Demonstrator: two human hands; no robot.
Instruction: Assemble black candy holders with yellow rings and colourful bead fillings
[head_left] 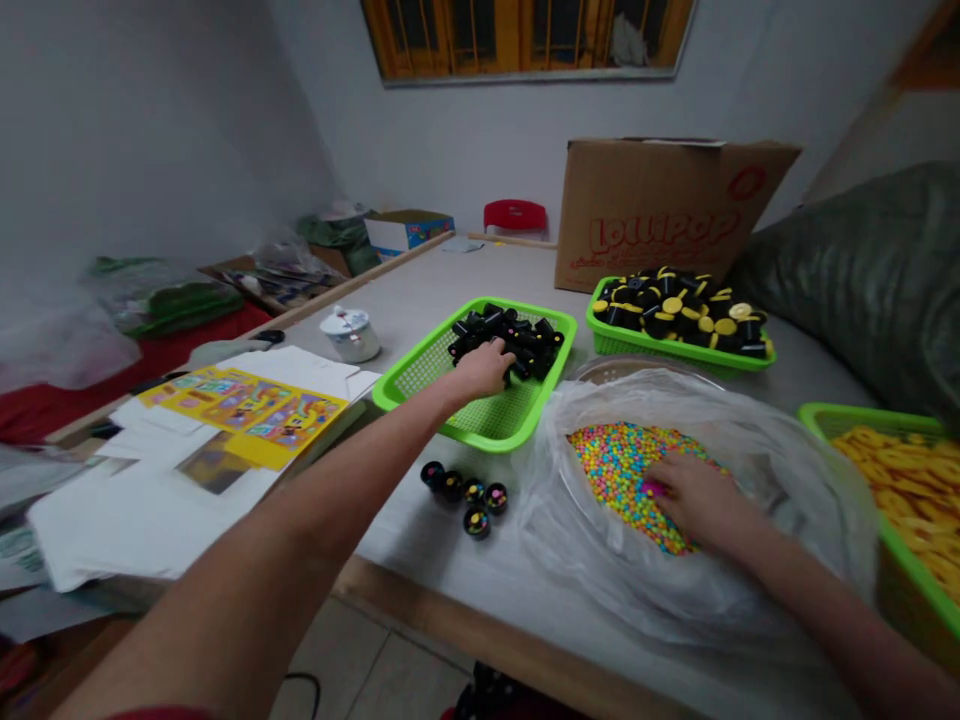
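- What are the hands on?
- Seen from the head camera, the left grip (484, 368) rests on a heap of glossy black plastic cylinders (521, 335) in a bright green mesh tray (480, 420). Its fingers curl over the heap, but I cannot tell whether they have closed on any piece.
- And the other hand?
- The right grip (694, 500) lies palm down and open, its fingers pressed into a mound of tiny candy beads (622, 480) in pink, yellow, blue and green. The mound sits in a clear plastic bag (787, 540).
- What lies between them?
- On the bench (480, 270), just below the tray, five black cylinders with colourful tops (461, 498) stand clustered, touching neither hand.
- And further off?
- A second green tray (679, 350) of black-and-yellow pieces sits just before a cardboard box (645, 210) printed "LOLLIPOP". A third green tray (892, 460) of yellow rings lies at the right edge.
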